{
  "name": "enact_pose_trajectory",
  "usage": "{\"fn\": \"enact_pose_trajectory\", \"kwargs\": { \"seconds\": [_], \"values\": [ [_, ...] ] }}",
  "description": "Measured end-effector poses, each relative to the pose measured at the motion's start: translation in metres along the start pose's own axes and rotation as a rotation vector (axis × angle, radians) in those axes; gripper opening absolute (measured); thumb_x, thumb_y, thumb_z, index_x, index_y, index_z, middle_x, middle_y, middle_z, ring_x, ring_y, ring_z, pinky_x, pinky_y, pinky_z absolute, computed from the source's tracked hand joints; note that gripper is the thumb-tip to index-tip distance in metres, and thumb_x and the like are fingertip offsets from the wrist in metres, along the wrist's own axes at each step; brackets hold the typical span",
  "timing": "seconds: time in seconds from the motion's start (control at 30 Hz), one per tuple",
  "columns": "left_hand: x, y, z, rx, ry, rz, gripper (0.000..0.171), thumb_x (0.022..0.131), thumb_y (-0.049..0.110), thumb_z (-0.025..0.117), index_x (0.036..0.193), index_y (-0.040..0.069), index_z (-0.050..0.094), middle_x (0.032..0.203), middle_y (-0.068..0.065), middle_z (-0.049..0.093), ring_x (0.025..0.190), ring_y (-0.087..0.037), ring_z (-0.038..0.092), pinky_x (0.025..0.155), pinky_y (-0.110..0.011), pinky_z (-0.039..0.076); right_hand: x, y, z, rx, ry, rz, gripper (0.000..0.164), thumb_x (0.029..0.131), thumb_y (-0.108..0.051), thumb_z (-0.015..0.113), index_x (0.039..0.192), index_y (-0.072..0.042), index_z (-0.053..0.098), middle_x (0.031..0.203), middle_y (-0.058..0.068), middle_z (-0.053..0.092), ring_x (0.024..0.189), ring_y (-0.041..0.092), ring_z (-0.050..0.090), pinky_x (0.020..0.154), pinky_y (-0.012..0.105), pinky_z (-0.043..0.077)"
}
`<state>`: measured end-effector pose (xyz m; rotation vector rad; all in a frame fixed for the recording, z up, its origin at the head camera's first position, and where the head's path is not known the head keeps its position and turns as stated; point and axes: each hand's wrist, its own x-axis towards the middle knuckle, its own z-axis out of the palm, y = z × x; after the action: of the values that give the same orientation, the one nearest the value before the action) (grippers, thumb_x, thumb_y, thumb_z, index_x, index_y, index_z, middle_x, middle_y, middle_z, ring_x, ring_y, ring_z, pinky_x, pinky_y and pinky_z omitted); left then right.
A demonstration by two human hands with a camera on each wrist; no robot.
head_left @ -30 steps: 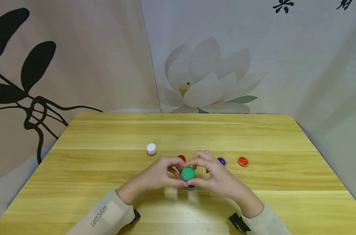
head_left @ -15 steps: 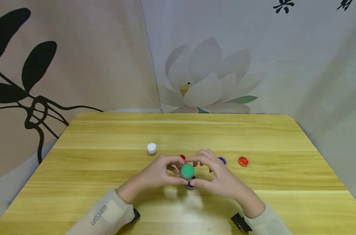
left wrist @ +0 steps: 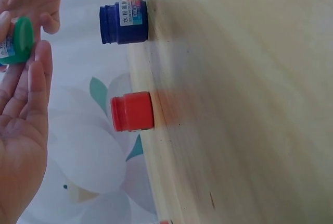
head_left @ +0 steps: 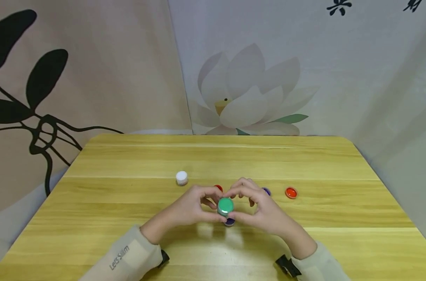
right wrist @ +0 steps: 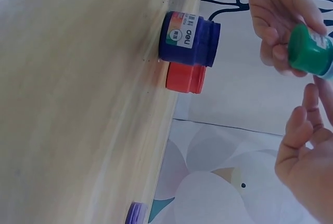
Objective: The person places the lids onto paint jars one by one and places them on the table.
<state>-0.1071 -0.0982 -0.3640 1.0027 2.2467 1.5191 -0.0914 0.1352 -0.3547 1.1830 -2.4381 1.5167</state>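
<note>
Head view: a green jar [head_left: 225, 207] is pinched between two bare hands. The left hand [head_left: 191, 207] has its thumb and forefinger about the jar from 9 o'clock; the right hand [head_left: 263, 212] has its thumb and forefinger to it from 3 o'clock. A dark blue jar [head_left: 229, 223] shows at 6 o'clock from the green one, partly covered by it and the thumbs. At 11 o'clock, partly behind the fingers, is a red jar [head_left: 219, 187]. Further off on the wooden table [head_left: 128, 175], a white jar [head_left: 181, 178] sits at 10 o'clock, and a purple lid [head_left: 267, 191] and a red lid [head_left: 291, 192] lie between 2 and 3 o'clock, the red one further out.

Left wrist view, turned sideways: the green jar is at 9 o'clock from the dark blue jar, off the table and held by the fingers. The dark blue jar stands at 12 o'clock from the red jar, the two apart.

Right wrist view, also sideways: the green jar is at 3 o'clock from the dark blue jar, with fingers of both hands about it. The red jar shows at 6 o'clock, partly hidden by the dark blue jar, and the purple lid between 6 and 7 o'clock.
</note>
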Motion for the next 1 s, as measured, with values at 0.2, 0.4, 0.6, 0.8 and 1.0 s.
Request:
{"fn": "enact_pose_trajectory", "kwargs": {
  "seconds": [0.2, 0.4, 0.6, 0.8, 1.0],
  "values": [
    [0.0018, 0.0004, 0.0011, 0.008, 0.021, 0.024, 0.024, 0.082, 0.014, 0.082, 0.102, 0.01, 0.07, 0.097, -0.007, 0.072, 0.089, -0.006, 0.065, 0.075, -0.028, 0.06, 0.0012, 0.0008, 0.0019, -0.018, 0.04, 0.025, 0.032, 0.084, -0.014, 0.08, 0.111, -0.022, 0.065, 0.105, -0.003, 0.059, 0.092, 0.013, 0.044, 0.06, 0.034, 0.037],
    [0.0062, 0.0034, 0.0031, 0.05, 0.098, 0.028, 0.023, 0.083, 0.018, 0.081, 0.102, 0.012, 0.07, 0.094, -0.003, 0.073, 0.085, -0.007, 0.065, 0.075, -0.027, 0.06, 0.0026, 0.0018, 0.0041, -0.057, 0.139, 0.038, 0.035, 0.08, -0.013, 0.083, 0.109, -0.021, 0.065, 0.104, -0.005, 0.061, 0.094, 0.012, 0.045, 0.063, 0.032, 0.037],
    [0.0088, 0.0061, 0.0048, 0.103, 0.193, 0.033, 0.025, 0.081, 0.015, 0.083, 0.103, 0.011, 0.07, 0.093, -0.003, 0.073, 0.082, -0.008, 0.065, 0.075, -0.026, 0.059, 0.0048, 0.0015, 0.0077, -0.072, 0.223, 0.061, 0.037, 0.078, -0.013, 0.085, 0.108, -0.021, 0.065, 0.104, -0.006, 0.062, 0.095, 0.011, 0.047, 0.065, 0.029, 0.036],
    [0.0072, 0.0068, 0.0034, 0.064, 0.184, 0.014, 0.026, 0.08, 0.016, 0.084, 0.101, 0.011, 0.07, 0.094, -0.003, 0.073, 0.084, -0.005, 0.064, 0.077, -0.027, 0.059, 0.0036, 0.0039, 0.0058, -0.025, 0.201, 0.053, 0.038, 0.082, -0.018, 0.082, 0.115, -0.018, 0.064, 0.103, -0.006, 0.059, 0.093, 0.011, 0.046, 0.063, 0.033, 0.038],
    [0.0053, 0.0061, -0.0045, 0.013, 0.1, 0.024, 0.024, 0.079, 0.015, 0.085, 0.096, 0.01, 0.07, 0.091, -0.004, 0.072, 0.085, -0.006, 0.065, 0.076, -0.028, 0.06, 0.0019, 0.0075, -0.0002, 0.133, 0.136, 0.048, 0.035, 0.09, -0.019, 0.074, 0.123, -0.012, 0.065, 0.108, -0.005, 0.059, 0.093, 0.012, 0.046, 0.064, 0.03, 0.038]
  ]
}}
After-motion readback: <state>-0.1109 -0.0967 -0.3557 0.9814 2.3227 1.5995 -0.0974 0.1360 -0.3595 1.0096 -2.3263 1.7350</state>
